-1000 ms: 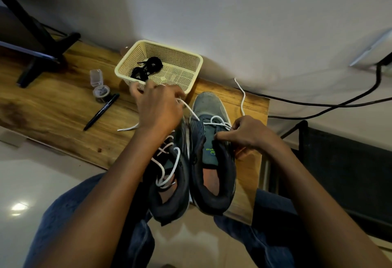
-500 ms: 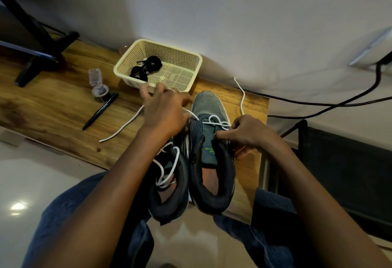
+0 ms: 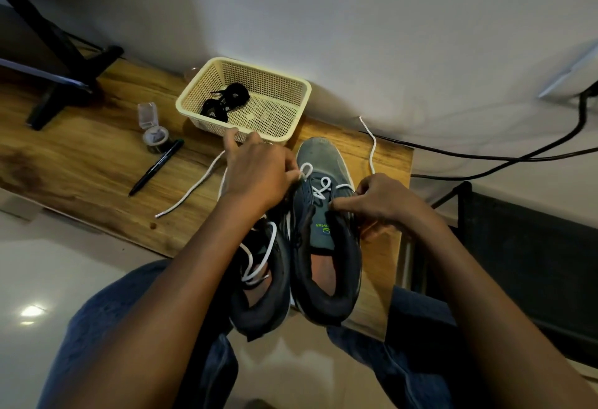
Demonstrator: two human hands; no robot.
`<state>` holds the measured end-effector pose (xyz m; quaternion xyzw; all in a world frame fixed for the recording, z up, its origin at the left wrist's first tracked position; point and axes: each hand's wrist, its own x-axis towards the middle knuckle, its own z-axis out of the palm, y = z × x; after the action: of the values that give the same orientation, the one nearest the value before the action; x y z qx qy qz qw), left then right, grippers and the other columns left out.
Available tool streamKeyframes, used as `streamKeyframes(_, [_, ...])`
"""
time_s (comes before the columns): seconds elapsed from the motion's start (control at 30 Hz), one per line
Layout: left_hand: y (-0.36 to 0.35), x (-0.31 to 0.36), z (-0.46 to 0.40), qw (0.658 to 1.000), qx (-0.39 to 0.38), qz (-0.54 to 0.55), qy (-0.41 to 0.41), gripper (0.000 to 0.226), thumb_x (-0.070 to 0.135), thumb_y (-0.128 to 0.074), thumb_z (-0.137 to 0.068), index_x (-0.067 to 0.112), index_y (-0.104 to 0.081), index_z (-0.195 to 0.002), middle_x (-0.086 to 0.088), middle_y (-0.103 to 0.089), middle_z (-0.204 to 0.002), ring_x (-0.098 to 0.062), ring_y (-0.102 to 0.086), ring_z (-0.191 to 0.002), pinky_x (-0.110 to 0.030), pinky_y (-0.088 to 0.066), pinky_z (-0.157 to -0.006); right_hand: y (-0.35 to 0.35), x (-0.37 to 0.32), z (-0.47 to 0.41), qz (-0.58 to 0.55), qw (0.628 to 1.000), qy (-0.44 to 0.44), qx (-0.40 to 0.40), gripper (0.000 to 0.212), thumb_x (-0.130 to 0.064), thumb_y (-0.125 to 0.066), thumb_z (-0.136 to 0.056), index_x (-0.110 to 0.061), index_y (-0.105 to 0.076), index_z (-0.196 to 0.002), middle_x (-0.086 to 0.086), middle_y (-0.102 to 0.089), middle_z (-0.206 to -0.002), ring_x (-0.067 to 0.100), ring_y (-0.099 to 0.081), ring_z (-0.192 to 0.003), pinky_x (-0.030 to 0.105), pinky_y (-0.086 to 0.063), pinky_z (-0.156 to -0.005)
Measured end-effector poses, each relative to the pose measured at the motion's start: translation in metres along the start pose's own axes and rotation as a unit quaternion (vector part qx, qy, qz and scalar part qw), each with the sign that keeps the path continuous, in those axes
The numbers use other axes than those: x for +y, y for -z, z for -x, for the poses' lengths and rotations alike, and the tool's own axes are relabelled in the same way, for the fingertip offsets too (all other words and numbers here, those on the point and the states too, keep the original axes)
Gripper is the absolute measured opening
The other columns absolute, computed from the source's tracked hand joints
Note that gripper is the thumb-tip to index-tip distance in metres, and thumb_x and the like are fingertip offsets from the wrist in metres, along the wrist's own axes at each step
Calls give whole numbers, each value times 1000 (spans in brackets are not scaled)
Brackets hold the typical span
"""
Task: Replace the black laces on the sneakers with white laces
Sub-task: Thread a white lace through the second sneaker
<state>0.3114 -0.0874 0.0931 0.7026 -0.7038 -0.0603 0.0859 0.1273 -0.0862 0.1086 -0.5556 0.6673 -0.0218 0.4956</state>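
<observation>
1. Sneakers: right sneaker (image 3: 323,246) and left sneaker (image 3: 262,282) sit side by side at the tabletop (image 3: 81,162) edge; the left's front is hidden by the forearm.
2. Left hand (image 3: 255,175) pinches a white lace (image 3: 318,187) loop; right hand (image 3: 382,201) grips the sneaker's side, fingertips hidden.
3. Black laces (image 3: 226,101) lie in the basket (image 3: 291,123).

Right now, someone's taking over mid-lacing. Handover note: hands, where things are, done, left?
Left hand pinches the white lace at the right sneaker's lower eyelets.
Right hand grips that sneaker's tongue edge.
Left sneaker beside it carries white lace; black laces lie in the basket.
Done: black laces out.
Left: lace the right sneaker's upper eyelets; both ends are loose on the table.
</observation>
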Motion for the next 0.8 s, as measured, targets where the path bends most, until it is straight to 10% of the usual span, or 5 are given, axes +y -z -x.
streamKeyframes(0.23, [19, -19, -5, 969, 195, 16, 148, 23, 33, -50, -95, 20, -68, -100, -3, -68, -93, -24, -54, -101, -44, -25, -98, 1, 0, 0, 4, 1000, -1, -4, 40, -33, -77, -78, -1, -59, -96, 18, -68, -94, 29, -71, -74, 38, -61, -61])
streamKeyframes(0.47, [9, -11, -4, 999, 22, 19, 18, 59, 33, -58, -89, 33, -35, -143, 2, -43, -145, -25, -24, -138, -49, -10, -110, 0, 9, -12, 70, 990, 56, 105, 45, -49, -73, -77, -6, -60, -78, 13, -70, -73, 30, -70, -65, 48, -59, -70])
streamKeyframes(0.6, [3, -2, 1, 996, -32, -6, -88, 59, 40, -63, -86, 44, -38, -139, 13, -35, -150, -21, -16, -141, -45, -3, -110, -1, 15, -30, 137, 954, 144, 225, 15, -26, -74, -82, -18, -64, -88, 6, -65, -94, 25, -61, -88, 40, -51, -74])
streamKeyframes(0.8, [-3, 3, 2, 995, -21, -28, -98, 30, 45, -65, -84, 41, -63, -114, 14, -49, -140, -18, -23, -138, -41, -3, -104, -10, 15, -39, 180, 947, 189, 186, 10, -21, -73, -82, -14, -67, -86, 7, -65, -98, 25, -60, -89, 38, -50, -75])
